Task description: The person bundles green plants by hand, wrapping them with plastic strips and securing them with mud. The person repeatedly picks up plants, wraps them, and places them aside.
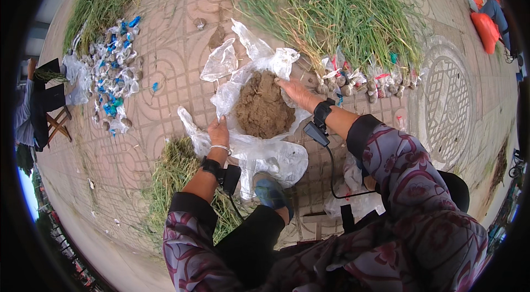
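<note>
A mound of wet brown soil (264, 105) lies in an opened clear plastic bag (225, 99) on the paving before me. My left hand (218, 132) pinches the bag's edge on the near left side of the soil. At the soil's upper right, my right hand (295, 91) has its thumb and fingers at the plastic by the mound's rim; its fingertips are partly hidden. More crumpled clear plastic (275, 159) spreads below the mound, beside my shoe. Another piece of plastic sheet (220, 60) lies just above it. Each wrist wears a black strap with a small device.
Long green grass plants (343, 10) with bagged roots (374, 83) lie at upper right. Many small tied bundles (114, 72) are at left, cut grass (176, 172) at lower left. A round manhole cover (449, 103) is at right. Seated people show at both sides.
</note>
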Tool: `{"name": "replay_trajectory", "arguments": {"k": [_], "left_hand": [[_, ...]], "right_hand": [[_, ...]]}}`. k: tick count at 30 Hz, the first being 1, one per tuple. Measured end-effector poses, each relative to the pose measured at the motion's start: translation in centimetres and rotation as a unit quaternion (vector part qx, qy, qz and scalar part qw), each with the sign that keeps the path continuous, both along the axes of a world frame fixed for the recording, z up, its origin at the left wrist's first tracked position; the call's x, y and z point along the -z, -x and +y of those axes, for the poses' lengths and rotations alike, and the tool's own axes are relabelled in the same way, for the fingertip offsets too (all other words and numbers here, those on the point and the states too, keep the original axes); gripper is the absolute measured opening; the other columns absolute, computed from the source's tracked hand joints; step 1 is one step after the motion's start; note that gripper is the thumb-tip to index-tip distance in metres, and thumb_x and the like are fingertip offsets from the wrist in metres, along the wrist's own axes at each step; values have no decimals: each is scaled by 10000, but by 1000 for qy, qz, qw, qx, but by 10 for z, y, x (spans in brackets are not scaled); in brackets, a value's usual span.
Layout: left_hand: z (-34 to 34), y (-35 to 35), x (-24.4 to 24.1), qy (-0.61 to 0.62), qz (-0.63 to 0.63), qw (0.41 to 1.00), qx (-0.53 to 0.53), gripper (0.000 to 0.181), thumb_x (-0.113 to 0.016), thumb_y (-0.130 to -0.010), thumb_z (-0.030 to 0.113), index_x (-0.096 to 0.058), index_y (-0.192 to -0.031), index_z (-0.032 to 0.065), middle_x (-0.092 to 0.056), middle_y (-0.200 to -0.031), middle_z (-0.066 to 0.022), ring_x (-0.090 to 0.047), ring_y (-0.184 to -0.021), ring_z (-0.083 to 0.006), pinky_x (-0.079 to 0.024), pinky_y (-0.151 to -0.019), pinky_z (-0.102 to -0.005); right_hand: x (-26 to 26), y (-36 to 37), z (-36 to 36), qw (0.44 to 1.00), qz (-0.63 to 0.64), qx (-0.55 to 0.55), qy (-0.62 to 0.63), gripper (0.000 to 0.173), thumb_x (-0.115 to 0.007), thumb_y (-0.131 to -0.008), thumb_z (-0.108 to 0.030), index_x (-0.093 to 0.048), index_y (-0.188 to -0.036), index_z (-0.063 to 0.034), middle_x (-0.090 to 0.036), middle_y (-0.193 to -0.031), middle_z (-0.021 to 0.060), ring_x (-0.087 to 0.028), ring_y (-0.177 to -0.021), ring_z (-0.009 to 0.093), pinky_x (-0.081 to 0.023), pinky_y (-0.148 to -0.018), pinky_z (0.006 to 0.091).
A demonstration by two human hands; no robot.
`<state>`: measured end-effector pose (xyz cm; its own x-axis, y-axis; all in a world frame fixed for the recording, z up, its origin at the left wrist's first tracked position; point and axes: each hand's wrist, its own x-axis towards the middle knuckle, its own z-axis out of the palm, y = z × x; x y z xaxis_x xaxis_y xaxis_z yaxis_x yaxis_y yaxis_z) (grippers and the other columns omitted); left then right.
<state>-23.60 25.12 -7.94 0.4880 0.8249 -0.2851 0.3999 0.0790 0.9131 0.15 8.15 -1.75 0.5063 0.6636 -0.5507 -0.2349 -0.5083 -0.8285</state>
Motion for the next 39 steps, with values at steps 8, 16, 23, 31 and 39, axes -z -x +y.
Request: {"name": "replay_trajectory", "arguments": {"k": [8,16,23,31,39], "left_hand": [[49,82,6,-72,71,993,-60,204,-536,-892,115,-625,-937,-63,-587,-739,-4,-456,-632,-76,-395,-571,-250],[52,113,3,-46,169,981,-80,235,-514,-900,172,-609,-938,-40,-585,-753,-33,-476,-623,-117,-431,-612,-263],[45,114,-8,71,140,981,-116,118,-539,-869,165,-584,-884,57,-458,-616,20,-371,-469,-100,-323,-422,-273],[49,170,49,67,65,987,-131,23,-543,-857,121,-548,-856,99,-437,-583,31,-383,-416,-86,-320,-366,-234],[46,137,-31,-101,128,986,32,569,-517,-781,-36,-326,-1314,19,-523,-955,-47,-524,-749,-124,-459,-601,-238]], "right_hand": [[37,60,54,996,58,-54,-31,765,-473,-826,-507,-415,-1204,155,-471,-1212,322,-441,-1168,385,-346,-966,368],[60,75,71,993,-5,-91,-75,711,-477,-834,-505,-494,-1083,160,-535,-1086,333,-513,-1047,399,-397,-893,405],[17,42,28,992,-88,-40,-86,532,-531,-843,-399,-528,-1091,72,-609,-976,190,-576,-901,280,-435,-813,352],[17,-16,61,982,-186,15,-12,365,-560,-813,-241,-557,-1050,36,-613,-1006,189,-581,-929,307,-446,-818,341],[58,-45,136,888,-441,-93,94,349,-479,-731,-190,-638,-1006,-45,-602,-1050,169,-485,-1075,299,-298,-964,403]]}}
